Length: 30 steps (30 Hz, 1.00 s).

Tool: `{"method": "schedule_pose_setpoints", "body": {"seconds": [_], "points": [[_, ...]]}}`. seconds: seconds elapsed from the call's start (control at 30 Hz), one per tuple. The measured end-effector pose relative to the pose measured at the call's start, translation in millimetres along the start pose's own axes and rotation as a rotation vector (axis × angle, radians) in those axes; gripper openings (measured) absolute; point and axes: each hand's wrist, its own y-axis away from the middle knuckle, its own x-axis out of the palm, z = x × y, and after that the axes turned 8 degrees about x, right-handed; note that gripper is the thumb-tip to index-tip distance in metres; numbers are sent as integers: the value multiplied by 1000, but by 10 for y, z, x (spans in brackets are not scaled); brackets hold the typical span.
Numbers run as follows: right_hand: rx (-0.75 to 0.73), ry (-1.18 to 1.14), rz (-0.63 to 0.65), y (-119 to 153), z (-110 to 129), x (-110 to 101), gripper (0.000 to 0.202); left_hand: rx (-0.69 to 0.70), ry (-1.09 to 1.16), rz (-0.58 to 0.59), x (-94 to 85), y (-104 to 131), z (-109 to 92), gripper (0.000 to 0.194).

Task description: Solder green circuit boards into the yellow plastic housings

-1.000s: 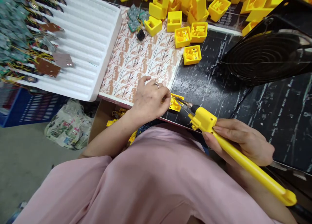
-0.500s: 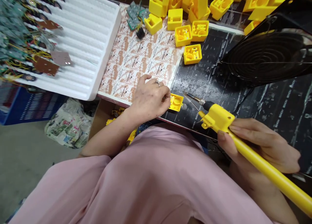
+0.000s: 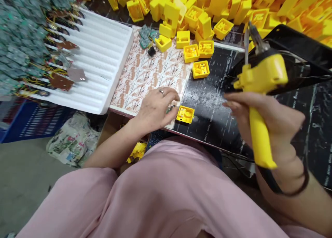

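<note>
My right hand [image 3: 269, 124] is closed around the yellow handle of a soldering gun [image 3: 261, 74], whose metal tip points up and away over the bench. My left hand [image 3: 158, 108] rests at the bench's front edge, its fingers curled beside a small open yellow case [image 3: 185, 114]. Something small and dark with a bit of green shows between my left thumb and forefinger; I cannot make out what it is. Three more open yellow cases, one of them nearest [image 3: 201, 69], sit farther back on the bench.
A white foam tray [image 3: 103, 62] with green circuit boards [image 3: 23, 41] and wires lies at left. Yellow housings [image 3: 218, 3] are piled along the back. A black fan [image 3: 293, 65] stands at right. A blue crate [image 3: 38, 120] is below the tray.
The soldering gun has swung upright and its tip has moved up and to the right, away from the small case. My left fingers have drawn slightly off the case. The view has shifted.
</note>
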Motion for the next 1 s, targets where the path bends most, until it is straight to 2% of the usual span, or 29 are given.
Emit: {"method": "schedule_pose_setpoints", "body": {"seconds": [0.07, 0.1, 0.17, 0.2, 0.27, 0.33, 0.4, 0.5, 0.57, 0.63, 0.7, 0.77, 0.87, 0.93, 1.0], "points": [[-81, 67, -34, -309, -29, 178, 33, -78, -119, 68, -93, -64, 222, 28], [-56, 149, 14, -459, -42, 291, 43, -127, -181, 80, -133, -128, 381, 29], [11, 321, 84, -724, -60, 543, 64, -222, -265, 44, -179, -322, 771, 25], [35, 367, 103, -831, -67, 671, 68, -258, -277, -19, -178, -447, 985, 22], [54, 384, 98, -977, -92, 895, 66, -341, -291, -125, -123, -722, 1391, 15], [11, 305, 142, -1017, -136, 1025, 76, -457, -276, -125, -12, -967, 1698, 18], [-13, 197, 126, -942, -196, 1022, 53, -485, -238, -82, 104, -1107, 1864, 19], [-180, 73, 260, -665, -289, 790, 46, -332, -214, 68, 137, -1055, 1878, 17], [-273, 9, 350, -447, -333, 583, 38, -240, -208, 258, 15, -903, 1789, 16], [-333, -25, 356, -264, -344, 428, 34, -232, -183, 407, -184, -755, 1671, 17], [-301, 22, 275, -143, -316, 371, 41, -277, -173, 395, -366, -684, 1564, 15], [-217, 130, 168, -83, -258, 405, 50, -292, -194, 301, -442, -701, 1496, 15], [-136, 222, 114, -63, -179, 510, 43, -170, -216, 261, -313, -794, 1472, 28], [-157, 144, 181, -54, -165, 539, 35, -85, -233, 298, -160, -827, 1486, 27], [-186, 38, 250, -29, -181, 511, 37, -41, -239, 322, -69, -819, 1502, 22]]}}
